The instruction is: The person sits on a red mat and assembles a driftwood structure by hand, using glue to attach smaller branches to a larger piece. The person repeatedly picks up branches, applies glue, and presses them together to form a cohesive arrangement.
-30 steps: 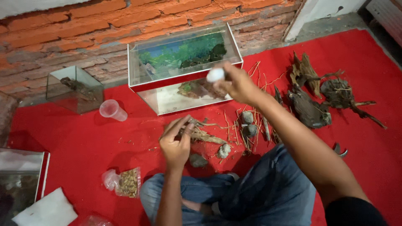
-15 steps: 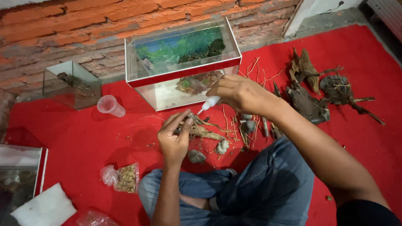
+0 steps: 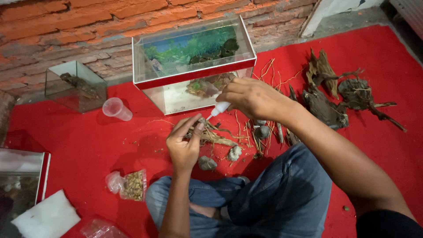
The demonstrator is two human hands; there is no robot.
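Observation:
My left hand (image 3: 184,143) pinches a small piece of driftwood with thin roots (image 3: 216,135) just above the red mat. My right hand (image 3: 249,98) grips a small white squeeze bottle (image 3: 219,108), its nozzle pointing down-left and touching the wood near my left fingertips. Two small grey stones (image 3: 207,163) (image 3: 234,153) lie on the mat right below the wood. Behind my hands stands a rectangular glass tank (image 3: 194,75) with a red rim, a green plant backdrop and stones inside.
Larger driftwood pieces (image 3: 328,103) and loose twigs lie at the right. A small glass cube (image 3: 77,86) and a clear plastic cup (image 3: 116,109) sit at the left. A bag of gravel (image 3: 132,185), white foam (image 3: 46,218) and another tank's corner (image 3: 22,180) are at lower left. Brick wall behind.
My right hand came down from beside the tank with the white bottle and tipped its nozzle onto the wood held by my left hand.

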